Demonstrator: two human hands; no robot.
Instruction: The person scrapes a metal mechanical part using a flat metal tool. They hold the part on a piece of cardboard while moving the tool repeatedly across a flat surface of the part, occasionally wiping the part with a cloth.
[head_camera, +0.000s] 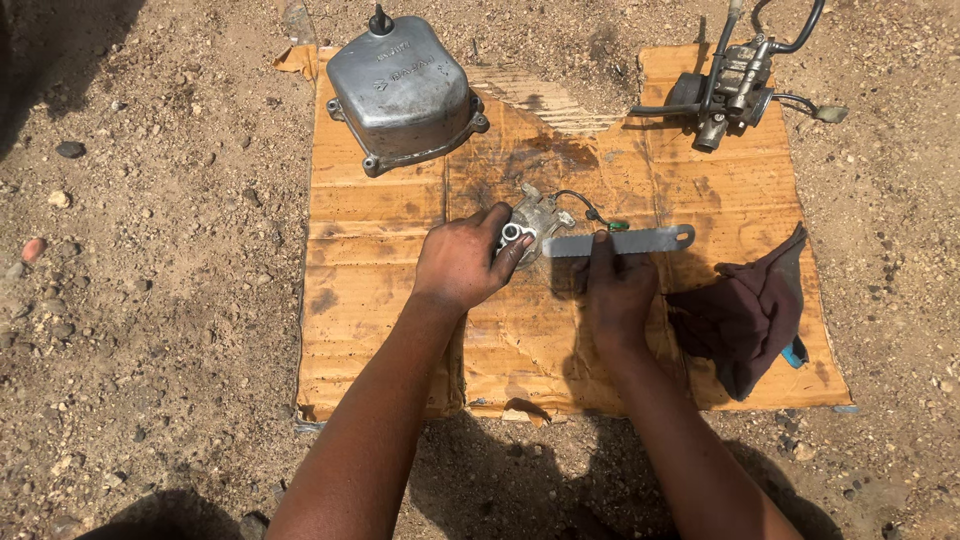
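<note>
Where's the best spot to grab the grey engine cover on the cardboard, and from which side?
Probably by the long side walls of the grey engine cover, coming from above. It lies dome-up on the cardboard, with nothing beside it, and the smooth dome offers no hold. The black knob at its far end looks too small to grip, and the bolt ears along the rim are low and thin.

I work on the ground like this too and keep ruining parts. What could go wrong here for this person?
1. The toothed metal blade in the right hand lies close to the left hand gripping the small metal part; a slip could cut the fingers.
2. The part's thin wire runs near the blade and might get nicked.
3. Loose sandy ground surrounds the oil-stained cardboard; grit could stick to oily parts.
</note>
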